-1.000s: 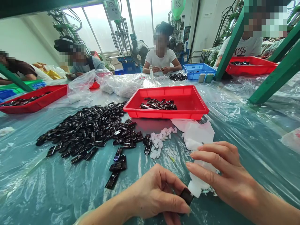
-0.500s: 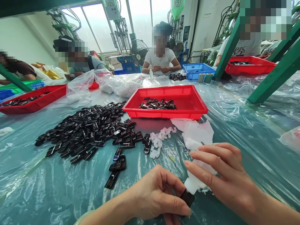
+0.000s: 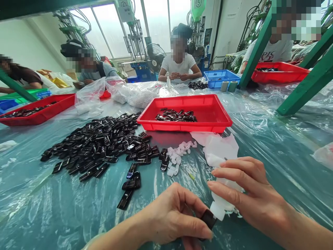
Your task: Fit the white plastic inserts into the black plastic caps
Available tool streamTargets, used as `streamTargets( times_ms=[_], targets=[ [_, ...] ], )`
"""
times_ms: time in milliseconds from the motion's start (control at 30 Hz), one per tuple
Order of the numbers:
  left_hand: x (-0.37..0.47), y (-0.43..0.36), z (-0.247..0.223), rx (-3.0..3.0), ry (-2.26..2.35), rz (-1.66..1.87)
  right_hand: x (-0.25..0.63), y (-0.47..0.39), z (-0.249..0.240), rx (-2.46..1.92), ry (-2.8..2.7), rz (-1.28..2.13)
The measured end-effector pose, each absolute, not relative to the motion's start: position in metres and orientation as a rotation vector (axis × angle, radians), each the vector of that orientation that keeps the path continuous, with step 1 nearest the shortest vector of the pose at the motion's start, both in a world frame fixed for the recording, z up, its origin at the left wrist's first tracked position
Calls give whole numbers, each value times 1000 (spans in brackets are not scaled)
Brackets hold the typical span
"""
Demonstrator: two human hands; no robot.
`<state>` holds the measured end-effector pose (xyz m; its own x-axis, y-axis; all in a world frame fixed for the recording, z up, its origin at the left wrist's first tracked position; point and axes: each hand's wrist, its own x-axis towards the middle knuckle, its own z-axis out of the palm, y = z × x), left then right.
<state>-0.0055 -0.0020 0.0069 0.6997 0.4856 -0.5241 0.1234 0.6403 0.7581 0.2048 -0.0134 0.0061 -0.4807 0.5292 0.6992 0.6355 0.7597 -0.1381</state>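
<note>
My left hand (image 3: 179,215) is closed around a small glossy black plastic piece (image 3: 208,219), thumb on the near side and fingers behind. My right hand (image 3: 249,191) holds a white squeeze bottle (image 3: 226,198), tilted with its pale cap down toward the black piece. The cap's tip meets or nearly meets the piece's right edge. Fingers of the right hand curve over the bottle, and its thumb is hidden. A short thin grey tip shows above those fingers. Small white plastic parts (image 3: 177,158) lie beyond my hands, with several black pieces (image 3: 131,182) to their left.
A large heap of black pieces (image 3: 96,146) lies left. Behind stands a red tray (image 3: 208,113) holding more. White crumpled sheeting (image 3: 221,147) lies by my right hand. Plastic film covers the table. A green post (image 3: 307,83) rises at right. Several people sit around the table.
The bottle's cap has shifted slightly right along the black piece, toward its edge, and the right-hand fingers moved a little with it. My left hand stays nearly still, holding the piece.
</note>
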Motion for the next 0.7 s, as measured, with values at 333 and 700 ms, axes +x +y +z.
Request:
streamTargets(
  times_ms=[333,700],
  targets=[
    [-3,-2,9,879,777,230,201,-15,5,-948,-2144,-227],
    [-5,-2,10,879,793,240,204,-14,7,-892,-2189,-198]
  ],
)
